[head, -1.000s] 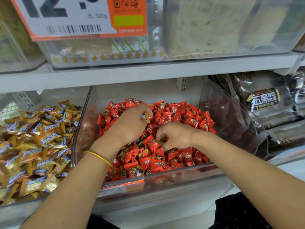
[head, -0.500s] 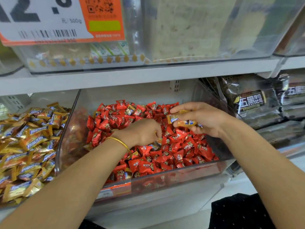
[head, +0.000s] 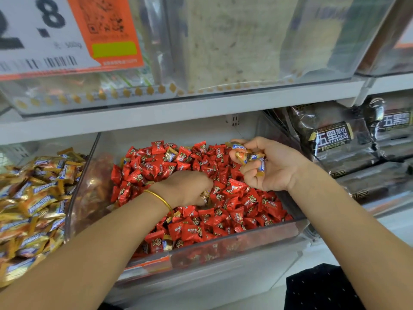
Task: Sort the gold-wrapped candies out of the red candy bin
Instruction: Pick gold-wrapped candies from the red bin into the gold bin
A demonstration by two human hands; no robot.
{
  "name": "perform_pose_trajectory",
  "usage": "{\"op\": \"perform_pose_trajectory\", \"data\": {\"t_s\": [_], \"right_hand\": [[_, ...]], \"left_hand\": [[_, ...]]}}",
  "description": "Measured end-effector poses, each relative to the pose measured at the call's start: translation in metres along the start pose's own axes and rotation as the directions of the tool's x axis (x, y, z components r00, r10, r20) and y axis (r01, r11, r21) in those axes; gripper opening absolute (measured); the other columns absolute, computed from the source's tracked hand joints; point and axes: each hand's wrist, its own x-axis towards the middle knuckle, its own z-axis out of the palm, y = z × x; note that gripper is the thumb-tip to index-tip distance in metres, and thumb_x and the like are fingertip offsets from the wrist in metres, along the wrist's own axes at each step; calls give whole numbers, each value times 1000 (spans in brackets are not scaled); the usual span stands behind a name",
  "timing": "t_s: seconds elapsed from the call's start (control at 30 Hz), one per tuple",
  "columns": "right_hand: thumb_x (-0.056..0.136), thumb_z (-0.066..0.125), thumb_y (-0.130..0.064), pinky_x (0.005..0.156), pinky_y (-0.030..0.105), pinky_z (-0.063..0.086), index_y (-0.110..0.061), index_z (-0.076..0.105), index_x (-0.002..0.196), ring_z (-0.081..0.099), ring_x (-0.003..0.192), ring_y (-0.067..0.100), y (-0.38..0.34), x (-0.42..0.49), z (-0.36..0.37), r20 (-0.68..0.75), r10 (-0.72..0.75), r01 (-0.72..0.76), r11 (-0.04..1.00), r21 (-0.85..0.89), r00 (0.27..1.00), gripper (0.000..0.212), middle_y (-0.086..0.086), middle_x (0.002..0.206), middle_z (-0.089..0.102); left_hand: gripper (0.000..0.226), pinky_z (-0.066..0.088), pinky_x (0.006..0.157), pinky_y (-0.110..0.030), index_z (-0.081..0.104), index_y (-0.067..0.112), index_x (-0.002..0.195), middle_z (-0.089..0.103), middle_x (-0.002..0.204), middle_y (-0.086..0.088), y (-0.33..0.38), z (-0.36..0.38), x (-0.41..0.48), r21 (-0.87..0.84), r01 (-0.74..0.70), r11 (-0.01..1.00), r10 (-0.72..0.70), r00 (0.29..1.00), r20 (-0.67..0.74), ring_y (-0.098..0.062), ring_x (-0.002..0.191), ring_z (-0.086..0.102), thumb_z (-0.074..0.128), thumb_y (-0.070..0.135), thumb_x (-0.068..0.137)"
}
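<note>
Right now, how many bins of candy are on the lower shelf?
2. The gold candy bin at the left; the red candy bin beside it, in the middle. Others may be off-frame.

The left hand (head: 185,189) is stretched forward, knuckles up, fingers curled downward (their tips hidden). The right hand (head: 271,170) is held higher, palm turned inward, fingers and thumb curled round a few gold-wrapped candies (head: 247,154). Both forearms are bare.

Bin (head: 82,182): clear plastic, glossy, smooth. Red candies (head: 234,211): glossy crinkled film wrappers. Gold candies (head: 244,155): shiny metallic-look film. Bangle (head: 159,198): polished gold-coloured metal. Shelf (head: 156,113): matt, smooth, looks painted. Price card (head: 44,43): matt, paper-like. Bags (head: 335,157): dark glossy film, creased. Cloth (head: 317,287): dark, matt, dotted.
</note>
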Motion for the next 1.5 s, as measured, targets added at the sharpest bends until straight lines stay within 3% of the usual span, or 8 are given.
{"op": "perform_pose_trajectory", "data": {"t_s": [0.43,0.57,0.73,0.87,1.03,1.17,1.27,1.5], "right_hand": [[82,58,-8,44,16,43,-13,55,70,36,36,5,24,-1,25,-55,-46,24,937,-350,997,14,5,71,65],[80,54,-3,52,22,47,-21,70,82,54,63,6,36,-7,37,180,-286,273,327,-905,941,25,-2,76,63],[83,48,-2,56,26,45,-30,72,103,45,59,11,55,-7,57,312,194,336,-106,-936,930,42,-2,73,60],[91,50,-22,86,25,48,-34,70,106,60,93,4,30,2,39,170,-129,52,-629,-776,977,28,-15,107,67],[90,61,-19,46,15,39,-32,74,97,46,47,0,22,-8,35,265,-128,257,-74,-964,956,20,-14,59,56],[89,58,-13,56,27,50,-30,71,105,47,44,-1,45,6,47,171,259,254,-334,-908,951,27,-13,48,53],[88,55,-12,55,20,47,-26,73,101,48,37,-7,24,10,38,52,1,45,-519,-853,999,26,-27,37,49],[85,65,-12,51,21,48,-22,72,91,51,49,1,13,-4,33,80,-292,102,63,-993,953,14,-12,47,54]], "left_hand": [[23,38,49,-12,53,9,94,67,90,-2,-5,-39,-73,-729,61,681,-382,880,-283,-7,60,54,47,30,96],[21,31,34,-8,46,11,80,66,87,-16,4,-39,-83,-910,30,414,-511,835,-206,-27,67,66,44,22,98],[19,46,45,-6,49,6,83,67,93,-23,8,-39,-88,-952,4,306,-544,821,-172,-26,85,69,45,17,97],[17,50,73,-18,56,-7,88,70,93,-19,4,-39,-89,-952,-10,305,-552,813,-185,-10,79,69,52,9,93],[15,31,35,-5,52,15,91,71,83,-9,1,-38,-85,-958,0,286,-585,792,-175,-6,61,65,64,7,85],[26,31,38,-7,60,22,106,60,75,2,1,-38,-81,-930,29,365,-529,829,-182,4,48,52,57,4,87],[21,38,52,-10,64,20,91,54,80,10,1,-41,-81,-891,71,448,-456,875,-160,-2,62,56,53,3,87],[7,32,96,-20,68,19,84,59,103,14,-4,-36,-86,-674,195,712,-286,958,-24,-3,105,50,70,13,81]]}}
